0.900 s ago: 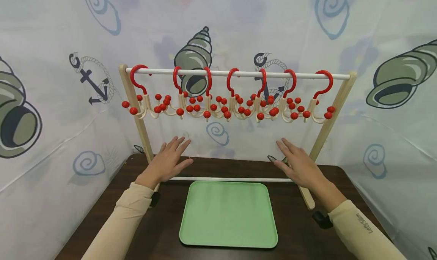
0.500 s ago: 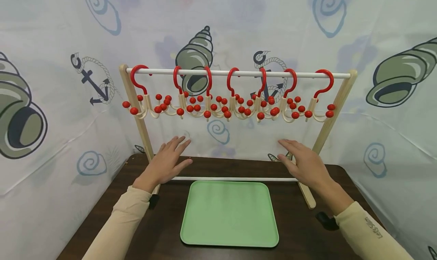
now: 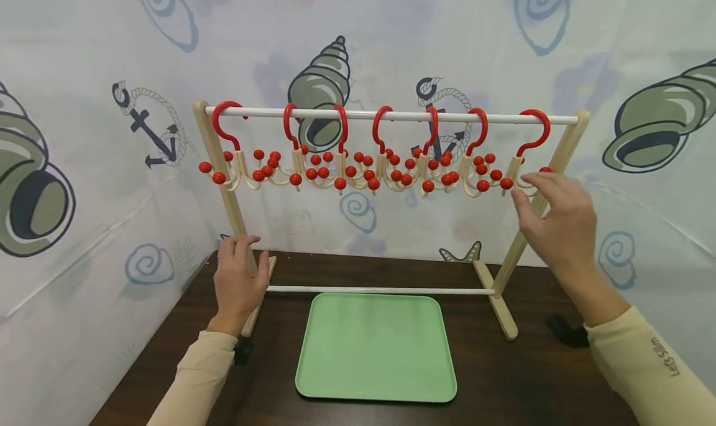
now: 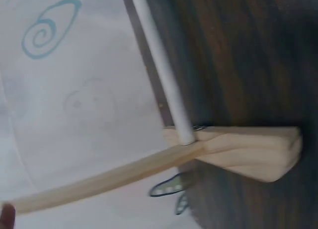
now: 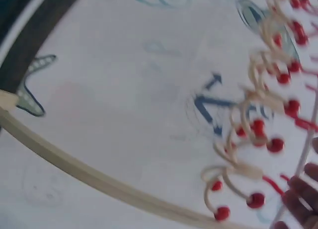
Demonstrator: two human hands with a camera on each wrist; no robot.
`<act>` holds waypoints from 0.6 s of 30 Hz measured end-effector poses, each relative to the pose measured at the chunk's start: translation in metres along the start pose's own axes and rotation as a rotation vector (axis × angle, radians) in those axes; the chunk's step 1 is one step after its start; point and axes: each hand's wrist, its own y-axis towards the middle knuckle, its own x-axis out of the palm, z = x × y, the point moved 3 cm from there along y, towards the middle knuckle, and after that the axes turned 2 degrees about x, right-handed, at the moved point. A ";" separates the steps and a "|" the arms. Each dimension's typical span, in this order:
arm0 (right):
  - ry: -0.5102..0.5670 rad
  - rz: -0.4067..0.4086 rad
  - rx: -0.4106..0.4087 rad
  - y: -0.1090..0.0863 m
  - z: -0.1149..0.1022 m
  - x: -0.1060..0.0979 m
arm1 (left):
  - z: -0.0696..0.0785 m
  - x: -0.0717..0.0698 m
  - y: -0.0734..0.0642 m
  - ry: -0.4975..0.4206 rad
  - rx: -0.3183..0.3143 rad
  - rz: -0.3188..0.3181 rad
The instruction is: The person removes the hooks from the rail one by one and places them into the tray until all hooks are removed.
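The right hand (image 3: 561,222) has risen and the left hand (image 3: 237,284) has shifted outward; we note both grips apart. Rightmost red-hooked, cream-pronged, red-ball-tipped hanger (image 3: 514,165) hangs on the slim white rod (image 3: 358,114) near the right hand, hook up, long axis near-upright.

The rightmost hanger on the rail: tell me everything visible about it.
The hanger looks plastic: a red curved hook, a cream stem, and curved cream arms tipped with red balls. It hangs by its hook from the white rail, stem tilted, near the right wooden upright. The right hand partly hides it; whether they touch is unclear.
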 end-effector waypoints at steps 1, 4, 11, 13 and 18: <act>-0.023 -0.021 0.043 0.007 0.004 -0.003 | -0.004 -0.001 -0.002 0.016 -0.051 0.030; -0.077 -0.108 0.157 0.026 0.015 -0.006 | -0.015 0.000 -0.008 0.060 -0.224 0.059; -0.090 -0.376 0.371 0.051 0.033 0.010 | -0.036 0.015 -0.018 0.131 -0.483 -0.175; -0.081 -0.427 0.405 0.055 0.035 0.016 | -0.041 0.019 -0.020 0.144 -0.510 -0.232; -0.076 -0.505 0.455 0.060 0.039 0.030 | -0.052 0.026 -0.024 0.176 -0.530 -0.303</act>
